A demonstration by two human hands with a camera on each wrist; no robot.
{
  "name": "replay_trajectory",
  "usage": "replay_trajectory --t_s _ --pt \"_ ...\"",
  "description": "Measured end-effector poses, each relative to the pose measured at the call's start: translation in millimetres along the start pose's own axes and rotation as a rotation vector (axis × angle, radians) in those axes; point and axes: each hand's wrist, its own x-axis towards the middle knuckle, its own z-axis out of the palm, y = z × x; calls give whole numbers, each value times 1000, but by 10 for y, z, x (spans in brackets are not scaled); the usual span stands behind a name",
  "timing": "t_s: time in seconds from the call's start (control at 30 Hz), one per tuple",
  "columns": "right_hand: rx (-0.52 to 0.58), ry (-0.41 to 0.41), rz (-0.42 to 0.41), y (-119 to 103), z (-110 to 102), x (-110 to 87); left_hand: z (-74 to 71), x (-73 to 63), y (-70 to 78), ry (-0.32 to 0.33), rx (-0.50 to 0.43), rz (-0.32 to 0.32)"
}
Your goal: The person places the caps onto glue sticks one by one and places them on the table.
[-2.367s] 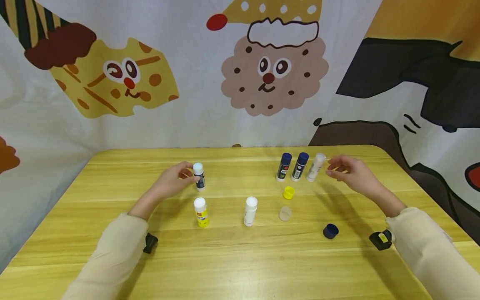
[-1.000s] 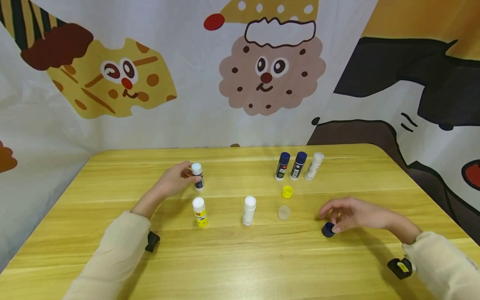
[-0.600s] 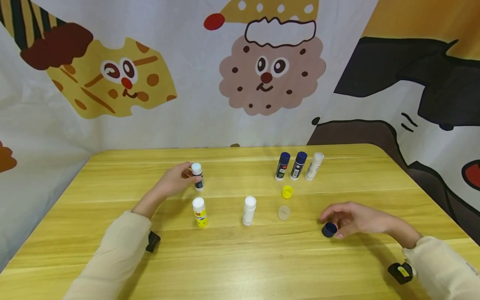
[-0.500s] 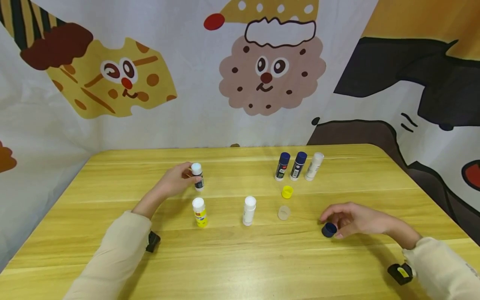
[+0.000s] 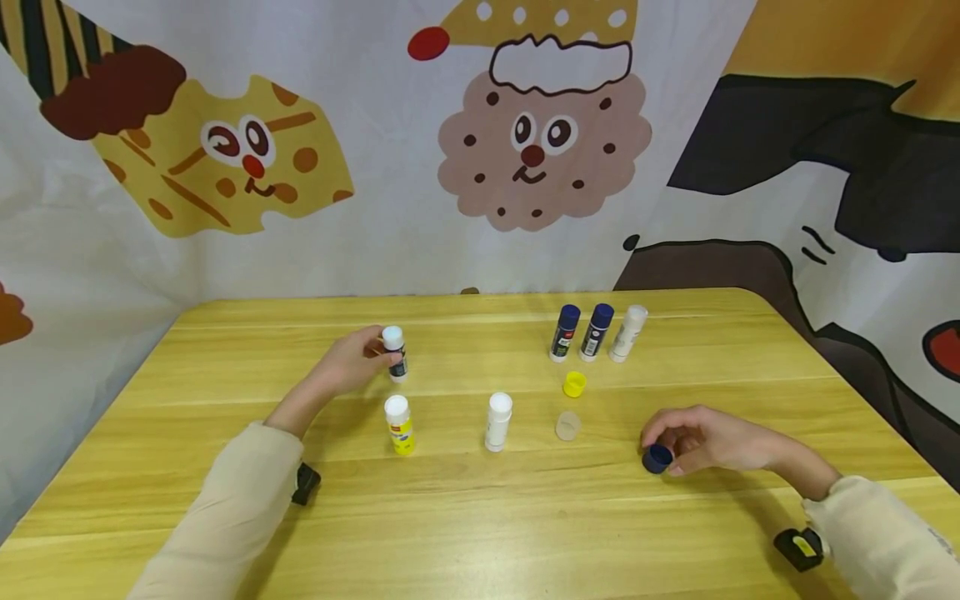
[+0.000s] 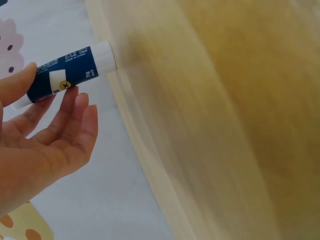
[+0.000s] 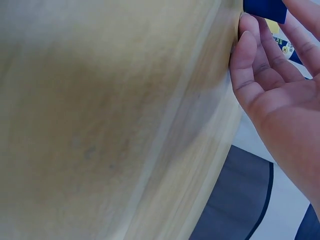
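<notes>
On the left of the table, my left hand (image 5: 351, 363) holds a glue stick (image 5: 393, 337) upright between thumb and fingers. This stick has a navy label, a white top and a white base; its printed label (image 6: 67, 75) shows in the left wrist view. At the right front, my right hand (image 5: 708, 437) pinches a dark blue cap (image 5: 656, 460), its hollow side facing up. In the right wrist view that blue cap (image 7: 265, 10) is partly cut off by the top edge, with thumb and fingers on either side.
A yellow glue stick (image 5: 401, 427) and a white one (image 5: 498, 423) stand in front. A yellow cap (image 5: 574, 384) and a translucent cap (image 5: 567, 426) lie mid-table. Two navy-capped glue sticks (image 5: 566, 333) and a white glue stick (image 5: 628, 333) stand at the back right.
My right hand has moved from beside the white glue stick at the back right toward the front and taken hold of the blue cap. The left hand keeps its hold.
</notes>
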Motion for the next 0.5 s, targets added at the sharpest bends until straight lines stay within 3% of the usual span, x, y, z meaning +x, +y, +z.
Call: replay_trajectory --t_s 0.5 --pt "23 5 5 -11 8 3 -2 -7 -16 17 10 12"
